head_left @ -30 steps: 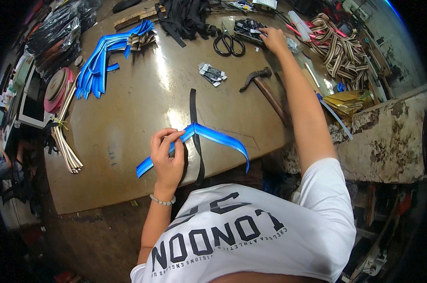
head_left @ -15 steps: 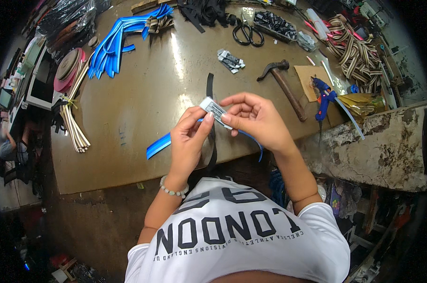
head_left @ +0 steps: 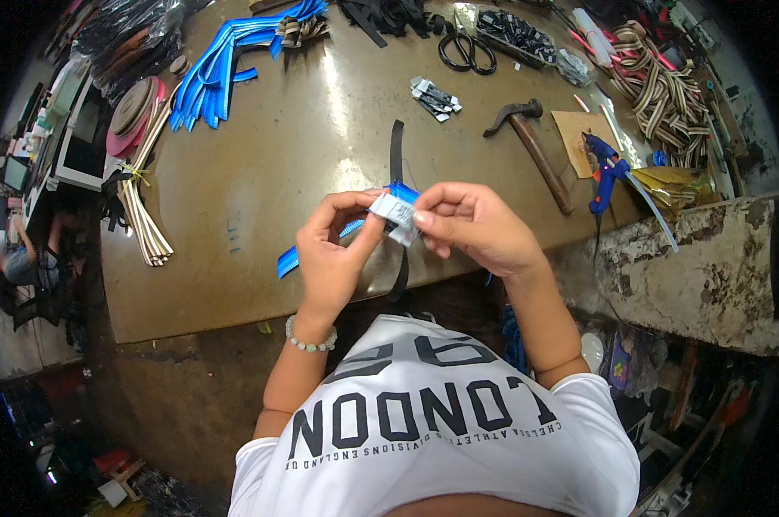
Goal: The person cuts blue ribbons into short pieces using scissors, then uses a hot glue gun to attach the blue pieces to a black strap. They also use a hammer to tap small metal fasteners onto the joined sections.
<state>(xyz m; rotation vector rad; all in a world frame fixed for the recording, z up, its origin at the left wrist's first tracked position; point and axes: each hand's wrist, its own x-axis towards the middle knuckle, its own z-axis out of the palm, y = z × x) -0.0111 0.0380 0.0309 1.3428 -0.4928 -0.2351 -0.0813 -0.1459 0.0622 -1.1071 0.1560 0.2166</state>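
Observation:
A small white printed label (head_left: pixel 393 209) is held up over the table's near edge. My left hand (head_left: pixel 333 246) pinches its left side between thumb and fingertips. My right hand (head_left: pixel 486 231) grips the label's right side in the same way. The label looks bent, with a loose flap hanging below; whether it is one piece or several I cannot tell. Beneath my hands lies a blue strip (head_left: pixel 288 261), partly hidden by them. A narrow black strap (head_left: pixel 397 153) runs under the label and hangs over the table edge.
Farther off lie a small pile of labels (head_left: pixel 435 99), black scissors (head_left: pixel 468 53) and a tray of dark pieces (head_left: pixel 517 39). To the right are a hammer (head_left: pixel 540 155) and a blue glue gun (head_left: pixel 607 174). Blue strips (head_left: pixel 207 90) and pale cord (head_left: pixel 139 220) lie left.
The label has gone from flat and straight to bent with a flap hanging down. More blue strip shows behind it. The whole view has shifted slightly.

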